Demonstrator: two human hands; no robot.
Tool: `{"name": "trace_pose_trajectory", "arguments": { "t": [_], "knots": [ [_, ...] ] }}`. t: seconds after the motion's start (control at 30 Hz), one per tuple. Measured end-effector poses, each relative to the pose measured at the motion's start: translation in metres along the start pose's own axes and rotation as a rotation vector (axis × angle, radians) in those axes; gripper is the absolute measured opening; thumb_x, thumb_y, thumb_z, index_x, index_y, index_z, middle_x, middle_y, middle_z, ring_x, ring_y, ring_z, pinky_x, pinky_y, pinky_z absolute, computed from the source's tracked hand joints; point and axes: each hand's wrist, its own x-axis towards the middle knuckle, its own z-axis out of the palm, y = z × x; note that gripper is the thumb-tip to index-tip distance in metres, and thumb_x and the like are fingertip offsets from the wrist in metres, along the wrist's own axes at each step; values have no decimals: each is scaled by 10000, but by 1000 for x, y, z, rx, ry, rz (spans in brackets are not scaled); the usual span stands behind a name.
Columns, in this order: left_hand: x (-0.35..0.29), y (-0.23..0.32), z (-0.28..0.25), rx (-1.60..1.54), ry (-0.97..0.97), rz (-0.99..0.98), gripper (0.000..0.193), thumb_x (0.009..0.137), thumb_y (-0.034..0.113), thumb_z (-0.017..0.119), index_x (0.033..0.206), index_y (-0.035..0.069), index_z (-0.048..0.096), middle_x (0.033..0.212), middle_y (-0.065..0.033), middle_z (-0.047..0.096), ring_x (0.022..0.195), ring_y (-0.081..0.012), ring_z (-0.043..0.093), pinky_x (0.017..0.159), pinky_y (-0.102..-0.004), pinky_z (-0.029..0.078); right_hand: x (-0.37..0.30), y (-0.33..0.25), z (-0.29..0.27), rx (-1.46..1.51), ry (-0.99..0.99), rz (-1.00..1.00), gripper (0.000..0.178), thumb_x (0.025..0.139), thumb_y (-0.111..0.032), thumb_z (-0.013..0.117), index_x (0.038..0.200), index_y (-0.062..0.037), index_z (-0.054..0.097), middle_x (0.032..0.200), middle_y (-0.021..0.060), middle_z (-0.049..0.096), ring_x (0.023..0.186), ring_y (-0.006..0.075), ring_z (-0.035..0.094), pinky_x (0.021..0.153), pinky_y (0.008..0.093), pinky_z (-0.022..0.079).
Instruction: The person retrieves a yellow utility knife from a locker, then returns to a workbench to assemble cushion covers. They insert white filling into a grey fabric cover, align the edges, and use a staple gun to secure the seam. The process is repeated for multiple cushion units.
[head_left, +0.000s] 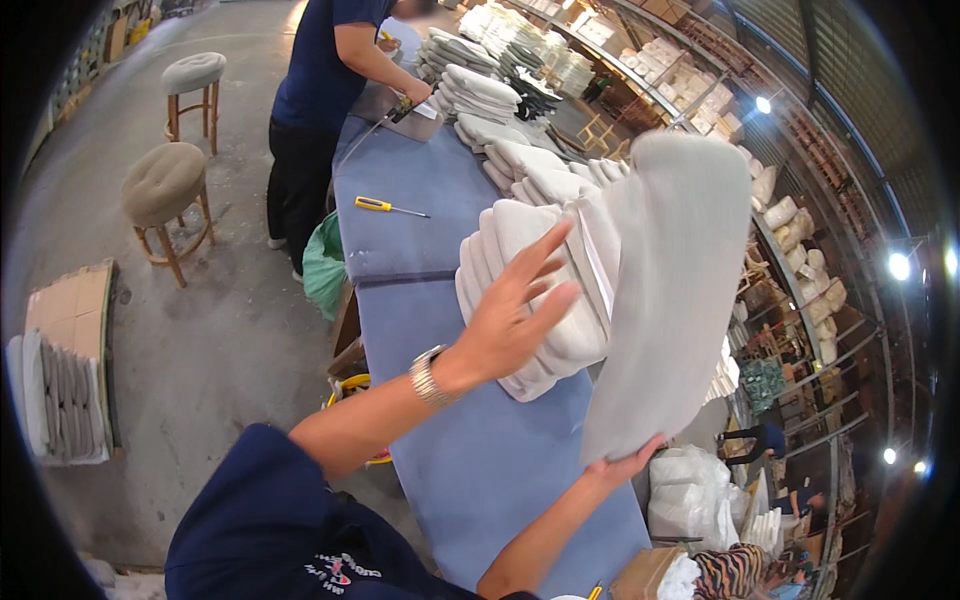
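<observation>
At far left, a row of grey and white pads (pixel 65 395) stands on the concrete floor against a cardboard sheet (pixel 70 305). To its right are two round stools with wooden legs: a brown-topped stool (pixel 163 185) and, farther back, a light grey-topped stool (pixel 194 73). Next, a co-worker (pixel 322 85) in dark clothing stands at the long blue table (pixel 480 480), one hand at a dark tool (pixel 402 108). A green bag (pixel 325 265) hangs beside the table's left edge. A screwdriver (pixel 375 204) with a yellow handle lies on the tabletop.

The left hand (pixel 505 320), a metal-band watch (pixel 431 377) at its wrist, is spread, fingers apart, in front of a stack of pale cushions (pixel 520 235); whether it touches them cannot be told. Right of the stack, a long grey pad (pixel 680 270) stands raised and tilted over the table. The right hand (pixel 625 465) grips the pad's lower end. Farther right, wrapped white bundles (pixel 688 495) sit beyond the table.
</observation>
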Motion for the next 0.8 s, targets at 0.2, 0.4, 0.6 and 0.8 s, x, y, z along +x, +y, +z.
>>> {"name": "trace_pose_trajectory", "arguments": {
  "t": [0.2,0.4,0.6,0.8],
  "knots": [
    [-103,-111,-149,407,11,-662,515,1024,256,606,1464,13,494,1339,-172,623,1172,-221,636,969,-345,507,124,54,27,-297,158,58,675,951,-433,687,1456,-48,458,1379,123,575,1218,337,588,965,529,530],
    [-211,-91,-293,449,339,-1136,381,980,247,633,1270,1,655,1074,-124,732,934,-171,684,857,-324,536,173,118,-14,-553,289,197,551,935,-380,713,1340,-37,562,1254,113,654,1110,296,653,876,455,566],
    [-162,-77,-291,912,65,-877,456,982,424,551,1253,79,677,1166,-190,709,1084,-342,679,941,-433,533,162,115,-23,-482,-366,208,535,941,-400,630,1336,-41,598,1330,176,617,1201,346,617,940,513,555],
    [-96,-106,-206,978,51,-497,521,983,399,596,1336,15,586,1301,-226,637,1192,-368,619,1004,-473,499,138,146,-17,-831,-380,32,569,919,-382,651,1358,-26,578,1345,164,601,1229,331,595,999,501,512]
  ]
}}
